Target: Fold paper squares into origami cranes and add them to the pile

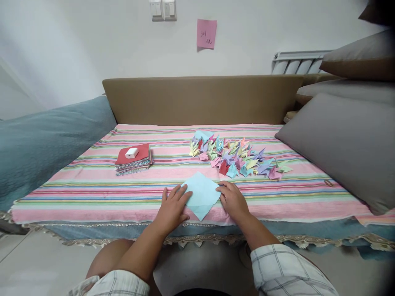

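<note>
Striped cloth (86, 193); cranes (228, 158) crowd beyond blue paper (201, 191).

Wall (123, 45) white; two switches (163, 10) side by side, pink note (206, 34) to their right, handwritten, lower edge lifting. Radiator (298, 65) partly hidden behind brown sofa back (200, 100). Striped cloth (77, 193) spread over seat; beige scalloped trim (203, 239) below its front edge. Blue armrest (52, 139) at left. At right, large grey pillow (345, 139) tilted, further pillows (361, 57) stacked behind it. Small brown loop (328, 183) on cloth, near the grey pillow. Floor (31, 267) pale, with a visible joint line at left.
</note>
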A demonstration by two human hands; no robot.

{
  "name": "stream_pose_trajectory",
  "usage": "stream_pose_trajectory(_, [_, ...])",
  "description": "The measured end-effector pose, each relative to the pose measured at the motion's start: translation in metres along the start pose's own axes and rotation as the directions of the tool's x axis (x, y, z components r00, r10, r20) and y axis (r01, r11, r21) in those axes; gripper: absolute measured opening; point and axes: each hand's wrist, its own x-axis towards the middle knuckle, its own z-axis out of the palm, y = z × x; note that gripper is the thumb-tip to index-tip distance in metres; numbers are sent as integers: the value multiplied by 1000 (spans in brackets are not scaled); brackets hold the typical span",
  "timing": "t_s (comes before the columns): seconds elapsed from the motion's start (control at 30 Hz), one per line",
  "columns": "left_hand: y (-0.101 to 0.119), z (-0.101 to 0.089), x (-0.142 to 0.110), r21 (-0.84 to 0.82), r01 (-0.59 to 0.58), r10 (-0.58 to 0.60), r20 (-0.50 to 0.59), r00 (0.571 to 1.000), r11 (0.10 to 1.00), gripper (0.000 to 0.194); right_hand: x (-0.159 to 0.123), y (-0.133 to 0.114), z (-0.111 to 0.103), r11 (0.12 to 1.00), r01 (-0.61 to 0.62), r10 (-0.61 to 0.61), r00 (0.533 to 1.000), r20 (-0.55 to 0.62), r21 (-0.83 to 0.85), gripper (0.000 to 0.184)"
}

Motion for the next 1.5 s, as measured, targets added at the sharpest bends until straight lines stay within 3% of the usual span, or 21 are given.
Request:
stream_pose_trajectory(0.2, [-10, -5, 8, -88, 49, -49, 8, 999, 995, 72, -1, 0, 0, 998, 57, -57, 998, 3, 22, 35])
stream_pose_trajectory(0.37, [-19, -7, 9, -137, 16, -21, -41, 999, 990, 57, -1, 1, 1, 997, 60, -60, 998, -6, 49, 32])
stream_pose_trajectory(0.53, [-24, -8, 10, -126, -10, 8, -17, 1000, 992, 75, -1, 2, 2, 997, 44, -44, 999, -6, 57, 32])
stream_pose_trajectory(0.7, [-24, -6, 11, -112, -13, 9, -43, 999, 994, 73, 0, -1, -2, 989, 81, -77, 996, -38, 121, 25])
stream_pose_trajectory(0.77, [-25, -5, 13, -135, -27, 17, -74, 997, 990, 67, 1, -4, -6, 979, 115, -105, 992, -67, 168, 23])
stream_pose_trajectory(0.9, [-28, -6, 18, -295, -64, 7, -190, 982, 953, 29, 2, -6, -15, 958, 138, -112, 987, -114, 250, 21])
stream_pose_trajectory(1.03, [-23, -13, 20, -632, 25, -176, -178, 968, 775, 18, 2, -10, -21, 931, 68, -23, 991, -128, 359, 20])
stream_pose_trajectory(1.17, [-11, -23, 23, -883, 109, -354, -68, 933, 456, 24, 4, -19, -24, 829, -96, 166, 983, -78, 551, 23])
stream_pose_trajectory(1.27, [-2, -27, 28, -976, 146, -493, 48, 869, 161, 31, 10, -23, -21, 697, -196, 305, 952, -37, 689, 34])
stream_pose_trajectory(1.33, [2, -26, 34, -984, 176, -539, 136, 831, 25, 35, 15, -23, -17, 651, -243, 363, 932, -14, 719, 41])
stream_pose_trajectory(1.4, [4, -22, 39, -973, 231, -570, 184, 801, 11, 36, 18, -22, -13, 699, -261, 389, 920, -48, 665, 44])
stream_pose_trajectory(1.5, [1, -16, 45, -917, 342, -618, 150, 771, 204, 32, 17, -24, -8, 906, -180, 270, 943, -197, 384, 35])
